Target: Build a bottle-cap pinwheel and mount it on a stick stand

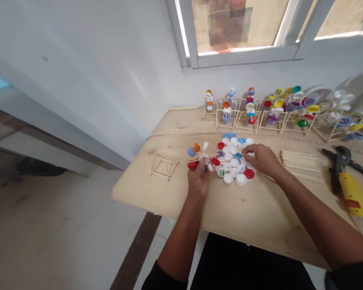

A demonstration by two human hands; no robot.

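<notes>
My left hand (197,181) is closed on a small pinwheel of bottle caps (204,159), with red, orange, blue and white caps on sticks around a white cap hub. My right hand (260,158) reaches to the right side of a pile of bottle caps (234,169), mostly white with a few blue and red ones. Its thumb and fingers are bent together around what looks like a white bottle cap, partly hidden by the fingers. Left of the pinwheel, a small frame of thin wooden sticks (160,175) stands on the wooden table (224,217).
Several stick stands with coloured cap wheels (250,110) line the back by the wall. Loose sticks (299,159) lie right of the pile. Further right are black-jawed pliers (340,161) and a yellow tool (355,195). A clear container (361,94) stands behind. The table's left edge borders the floor.
</notes>
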